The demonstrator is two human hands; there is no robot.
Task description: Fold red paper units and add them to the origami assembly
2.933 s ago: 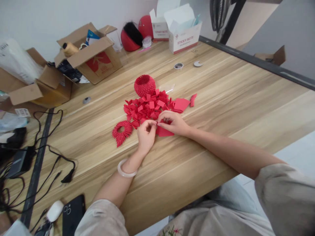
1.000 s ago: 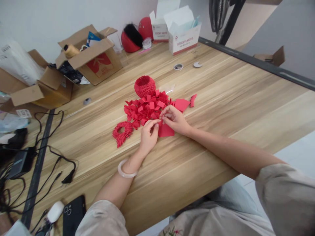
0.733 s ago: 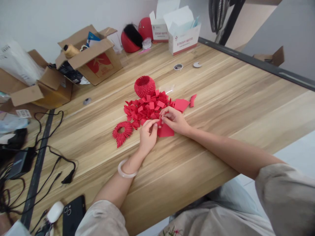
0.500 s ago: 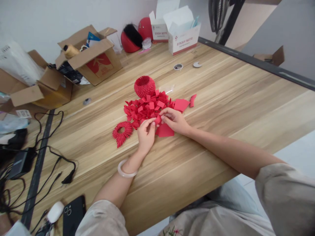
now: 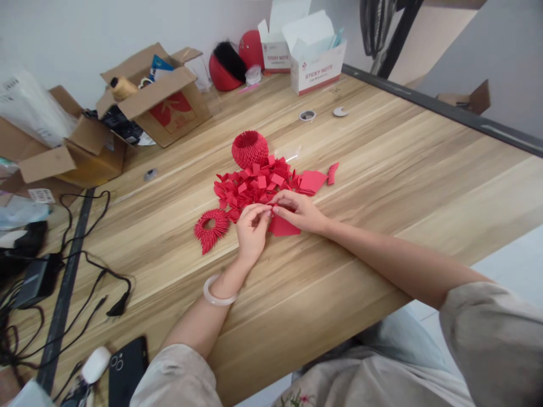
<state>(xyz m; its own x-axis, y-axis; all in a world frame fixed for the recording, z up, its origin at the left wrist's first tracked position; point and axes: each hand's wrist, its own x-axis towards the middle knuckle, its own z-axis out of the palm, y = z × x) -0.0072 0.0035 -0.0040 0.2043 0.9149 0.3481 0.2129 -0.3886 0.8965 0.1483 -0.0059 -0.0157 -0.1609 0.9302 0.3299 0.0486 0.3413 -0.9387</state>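
Note:
My left hand and my right hand meet fingertip to fingertip, both closed on a small red paper piece that the fingers mostly hide. Just beyond them lies a heap of small folded red paper pieces. A round red paper bowl shape stands behind the heap. To the left is a red ring with a pointed end. Flat red paper lies under my right hand, and another flat red sheet sits right of the heap.
Open cardboard boxes stand at the back left, white sticky note boxes at the back. Black cables spread over the left side. A phone and a white case lie at the lower left.
The small red piece between my fingertips was more visible before and is now mostly covered. My right fingers have shifted slightly left and down, closer to my left fingertips.

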